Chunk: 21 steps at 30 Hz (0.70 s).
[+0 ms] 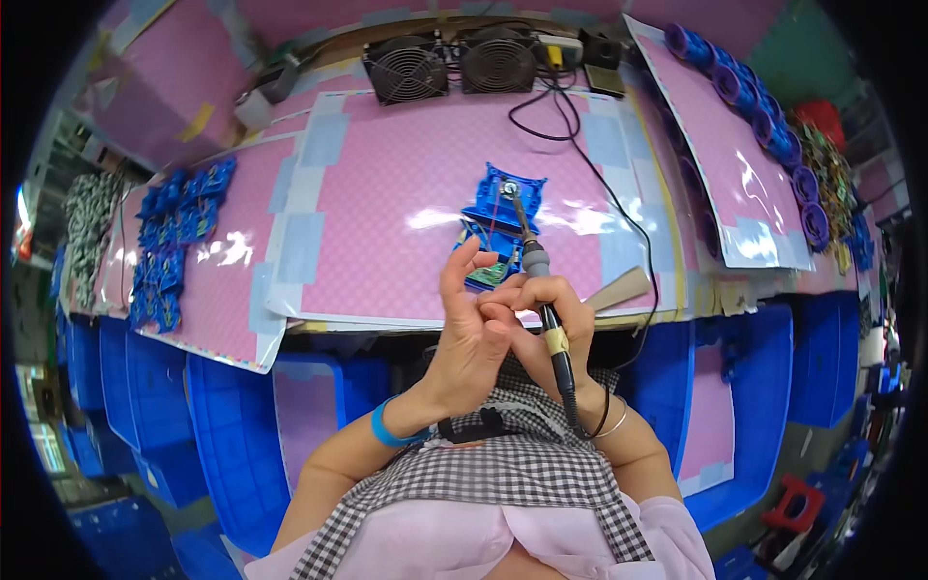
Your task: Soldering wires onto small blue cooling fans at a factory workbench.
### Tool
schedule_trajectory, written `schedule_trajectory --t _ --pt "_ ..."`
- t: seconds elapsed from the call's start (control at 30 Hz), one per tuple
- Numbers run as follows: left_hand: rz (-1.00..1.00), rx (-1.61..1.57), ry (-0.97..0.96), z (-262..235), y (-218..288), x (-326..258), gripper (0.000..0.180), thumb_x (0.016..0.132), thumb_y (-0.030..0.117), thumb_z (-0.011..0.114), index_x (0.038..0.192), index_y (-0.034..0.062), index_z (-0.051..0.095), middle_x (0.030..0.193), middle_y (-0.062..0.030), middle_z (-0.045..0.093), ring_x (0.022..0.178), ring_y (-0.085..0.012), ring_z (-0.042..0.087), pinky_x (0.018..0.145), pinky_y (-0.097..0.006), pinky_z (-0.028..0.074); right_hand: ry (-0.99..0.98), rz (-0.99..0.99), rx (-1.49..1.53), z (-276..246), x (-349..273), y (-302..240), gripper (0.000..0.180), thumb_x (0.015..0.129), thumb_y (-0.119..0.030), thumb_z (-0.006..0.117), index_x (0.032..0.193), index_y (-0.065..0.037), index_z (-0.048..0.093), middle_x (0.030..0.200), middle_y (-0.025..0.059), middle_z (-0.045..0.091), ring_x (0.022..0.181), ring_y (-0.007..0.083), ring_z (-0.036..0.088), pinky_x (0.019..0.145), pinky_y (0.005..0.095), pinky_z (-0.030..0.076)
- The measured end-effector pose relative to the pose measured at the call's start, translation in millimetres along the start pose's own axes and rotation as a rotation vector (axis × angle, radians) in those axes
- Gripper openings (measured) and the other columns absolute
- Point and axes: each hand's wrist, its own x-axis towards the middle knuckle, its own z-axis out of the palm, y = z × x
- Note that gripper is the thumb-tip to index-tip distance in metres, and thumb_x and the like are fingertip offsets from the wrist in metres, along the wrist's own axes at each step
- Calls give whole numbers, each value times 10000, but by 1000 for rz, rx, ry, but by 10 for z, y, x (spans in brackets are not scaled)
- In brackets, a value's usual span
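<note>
My right hand [563, 324] is wrapped round a soldering iron [559, 358] with a black handle and a grey collar. The iron's tip points up and away, over a blue plastic housing [522, 184] with a round metal part. Close to it lies another blue housing piece with a green circuit board [490, 275], and thin wires run between the two. My left hand [466, 333] is raised in front of these parts, its upper fingers spread. Its thumb side meets the fingertips of my right hand, and whether something small sits there is hidden.
Two black fans [406, 70] stand at the back of the pink-covered table [387, 193]. The iron's black cord [628, 217] runs along the right. Blue housings [174, 242] are grouped at left. Purple round parts [764, 126] line the right shelf. Blue bins [232, 435] flank me below the edge.
</note>
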Motion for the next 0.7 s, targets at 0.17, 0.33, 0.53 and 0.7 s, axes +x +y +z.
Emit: schedule_trajectory --t 0.17,0.33,0.53,0.7 --pt "-455 219 -169 -437 -88 -39 228 982 206 518 987 9 633 825 -21 595 788 -91 547 680 -248 428 173 -44 0 -317 150 235 315 782 82 718 922 -30 459 846 136 688 828 198 668 749 299 535" --pt "-54 971 218 -649 36 291 231 856 229 669 834 -1 662 787 -93 637 705 -177 570 615 -308 421 -28 -143 -484 -596 485 540 163 761 41 708 843 -23 583 884 89 693 752 194 645 680 288 507" --pt "-155 1145 -7 -624 -507 296 374 745 287 755 569 12 571 588 -170 544 528 -349 538 504 -448 388 -200 -97 -453 -625 508 755 223 704 -39 622 926 -53 638 760 72 610 725 206 609 672 304 491" --pt "-74 1127 87 -446 -403 30 363 777 260 731 575 11 561 563 -152 525 495 -320 515 488 -438 376 -209 -148 -339 -580 429 702 139 782 -26 633 919 -43 616 701 56 574 706 202 606 623 319 476"
